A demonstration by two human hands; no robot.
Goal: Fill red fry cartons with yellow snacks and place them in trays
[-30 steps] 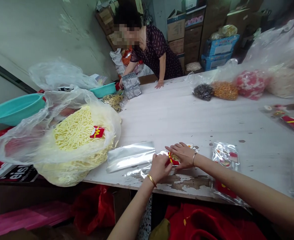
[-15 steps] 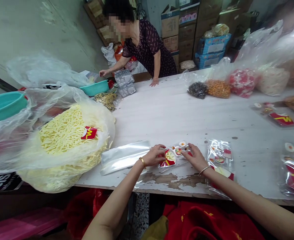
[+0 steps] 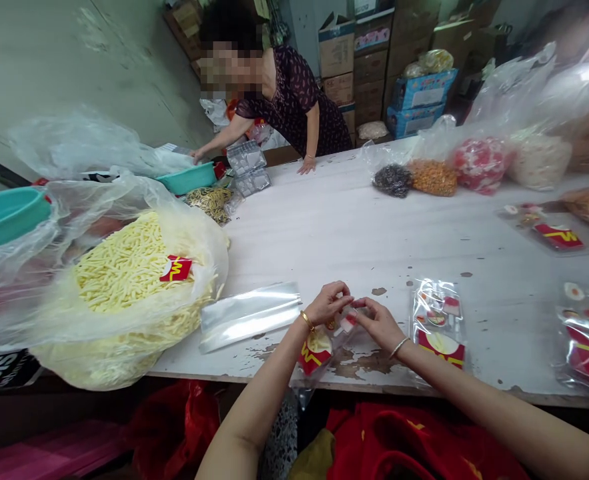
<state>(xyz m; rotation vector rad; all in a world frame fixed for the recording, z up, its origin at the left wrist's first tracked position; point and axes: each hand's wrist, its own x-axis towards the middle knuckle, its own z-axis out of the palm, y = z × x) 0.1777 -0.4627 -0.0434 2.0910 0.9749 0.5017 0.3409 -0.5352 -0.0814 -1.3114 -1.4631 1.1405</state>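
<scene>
My left hand and my right hand meet at the far end of a clear plastic bag, fingers pinched on it. Inside the bag lie a red fries carton with a yellow mark and small toy-food pieces, partly hidden by my left hand. The bag slants toward the table's near edge. Left of my hands is a flat stack of clear bags. A filled bag with similar pieces lies flat beside my right wrist.
A big plastic sack of pale yellow sticks stands at left, a red carton on it. More filled bags lie at right. Bags of small pieces line the far right. Across the white table, a person reaches toward a teal basin.
The bag has turned, its carton end now nearer the table edge. Both hands have come together at its far end. The person opposite has reached farther toward the basin.
</scene>
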